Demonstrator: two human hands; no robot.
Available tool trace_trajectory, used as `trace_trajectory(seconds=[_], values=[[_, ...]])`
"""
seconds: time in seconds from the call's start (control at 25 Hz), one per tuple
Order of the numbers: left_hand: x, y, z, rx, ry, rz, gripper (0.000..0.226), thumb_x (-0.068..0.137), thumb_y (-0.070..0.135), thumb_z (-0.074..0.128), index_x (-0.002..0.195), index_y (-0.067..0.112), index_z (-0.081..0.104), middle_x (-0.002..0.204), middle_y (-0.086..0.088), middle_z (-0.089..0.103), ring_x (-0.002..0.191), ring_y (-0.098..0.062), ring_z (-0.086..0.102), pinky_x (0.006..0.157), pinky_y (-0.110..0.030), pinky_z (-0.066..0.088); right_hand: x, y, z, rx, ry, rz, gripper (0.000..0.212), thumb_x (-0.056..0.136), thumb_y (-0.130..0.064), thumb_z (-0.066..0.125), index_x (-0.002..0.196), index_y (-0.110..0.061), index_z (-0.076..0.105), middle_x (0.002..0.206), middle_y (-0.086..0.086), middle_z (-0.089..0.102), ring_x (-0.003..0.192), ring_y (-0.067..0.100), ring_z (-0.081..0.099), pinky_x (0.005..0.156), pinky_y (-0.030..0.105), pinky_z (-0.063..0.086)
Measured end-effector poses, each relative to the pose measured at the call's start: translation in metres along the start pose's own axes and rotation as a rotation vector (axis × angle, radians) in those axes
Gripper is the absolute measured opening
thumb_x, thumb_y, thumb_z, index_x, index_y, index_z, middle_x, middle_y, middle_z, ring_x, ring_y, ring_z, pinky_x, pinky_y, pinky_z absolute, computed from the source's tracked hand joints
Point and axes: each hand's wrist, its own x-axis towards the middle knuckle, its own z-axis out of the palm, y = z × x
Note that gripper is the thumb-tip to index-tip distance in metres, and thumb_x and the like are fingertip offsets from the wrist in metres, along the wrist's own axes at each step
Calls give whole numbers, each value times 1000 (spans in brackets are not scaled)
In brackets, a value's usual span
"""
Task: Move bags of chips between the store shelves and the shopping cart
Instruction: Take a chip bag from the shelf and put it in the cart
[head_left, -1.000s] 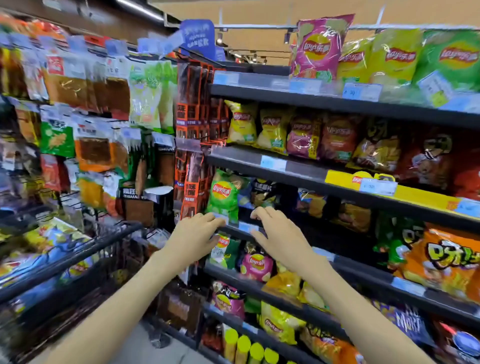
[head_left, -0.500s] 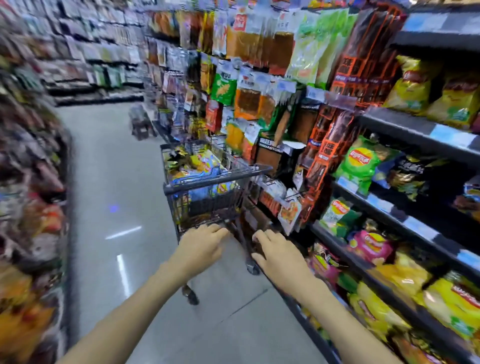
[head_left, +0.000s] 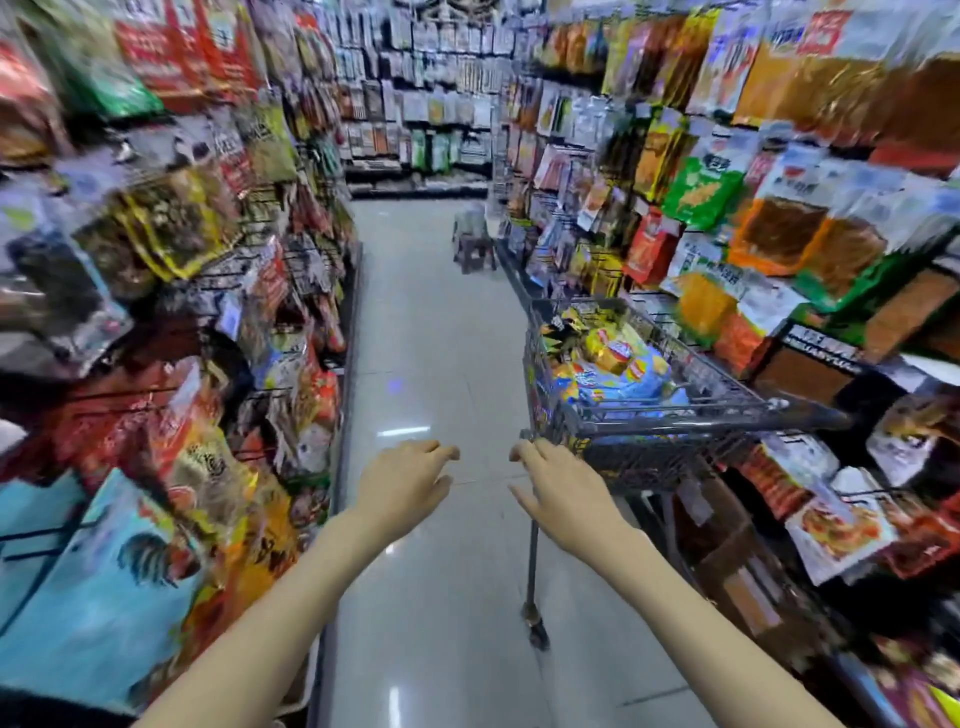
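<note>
A grey wire shopping cart (head_left: 691, 423) stands at the right of the aisle, close against the right shelves. Several chip bags (head_left: 610, 366), yellow and blue, lie piled in its basket. My right hand (head_left: 563, 491) hovers just at the cart's near left corner, fingers loosely bent, holding nothing. My left hand (head_left: 402, 486) hangs over the floor to the left of the cart, fingers loosely curled and empty. Both forearms reach forward from the bottom of the view.
Shelves of hanging snack packets (head_left: 779, 208) line the right side, and more packets (head_left: 171, 322) fill the left side. A tiled aisle floor (head_left: 431, 332) runs ahead between them. A small stool (head_left: 474, 244) stands far down the aisle by the right shelves.
The view has swung left from the chip shelves to look down the aisle. Both hands have come away from the shelf and now hover near the cart's near end.
</note>
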Motion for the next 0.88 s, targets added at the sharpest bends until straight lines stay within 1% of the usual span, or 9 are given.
trace_trajectory(seconds=[0.12, 0.2, 0.32, 0.4, 0.52, 0.64, 0.72, 0.88], values=[[29, -71, -4, -13, 37, -2, 32, 97, 35, 52, 128, 27, 55, 121, 5, 61, 113, -22, 59, 79, -39, 51, 74, -26, 16, 28, 6, -34, 35, 98, -36, 51, 128, -20, 48, 124, 2, 54, 115, 26, 52, 88, 38, 43], [53, -109, -2, -23, 28, -15, 31, 96, 36, 52, 126, 27, 55, 119, 5, 61, 110, -22, 60, 76, -40, 54, 116, -32, 24, 46, -2, -35, 35, 98, -34, 51, 129, -18, 49, 124, 3, 54, 115, 26, 52, 86, 37, 42], [95, -142, 8, -8, -14, -15, 31, 96, 36, 52, 126, 28, 55, 119, 5, 61, 106, -24, 61, 75, -40, 54, 167, -24, 38, 57, -37, -13, 34, 98, -33, 50, 129, -18, 48, 125, 3, 54, 113, 26, 52, 84, 38, 43], [132, -156, 16, -11, -28, -1, 31, 96, 35, 53, 126, 26, 56, 117, 3, 62, 102, -25, 63, 73, -38, 53, 201, -9, 48, 60, -54, 6, 34, 98, -34, 50, 129, -18, 47, 126, 3, 54, 114, 25, 51, 83, 38, 43], [199, -170, 30, 10, -54, 15, 33, 98, 38, 50, 129, 29, 54, 119, 6, 60, 105, -22, 62, 71, -34, 48, 258, 26, 62, 54, -78, 33, 35, 99, -33, 50, 130, -18, 47, 127, 3, 54, 115, 25, 50, 82, 37, 43], [270, -182, 36, 23, -78, 23, 34, 99, 39, 47, 131, 30, 52, 123, 9, 58, 110, -19, 59, 75, -33, 45, 321, 65, 65, 74, -73, 44, 35, 99, -34, 50, 130, -18, 46, 127, 3, 54, 116, 24, 49, 83, 37, 45], [327, -194, 34, 19, -79, 20, 34, 99, 37, 48, 131, 29, 53, 124, 7, 59, 113, -22, 58, 79, -35, 47, 367, 96, 65, 71, -62, 55, 35, 99, -35, 50, 130, -19, 46, 128, 2, 53, 117, 24, 50, 83, 38, 46], [428, -216, 44, 19, -66, 35, 33, 99, 38, 47, 130, 30, 53, 123, 8, 59, 112, -20, 59, 80, -35, 48, 443, 152, 69, 60, -63, 86, 32, 98, -34, 50, 126, -18, 47, 123, 3, 55, 113, 28, 53, 84, 39, 46]])
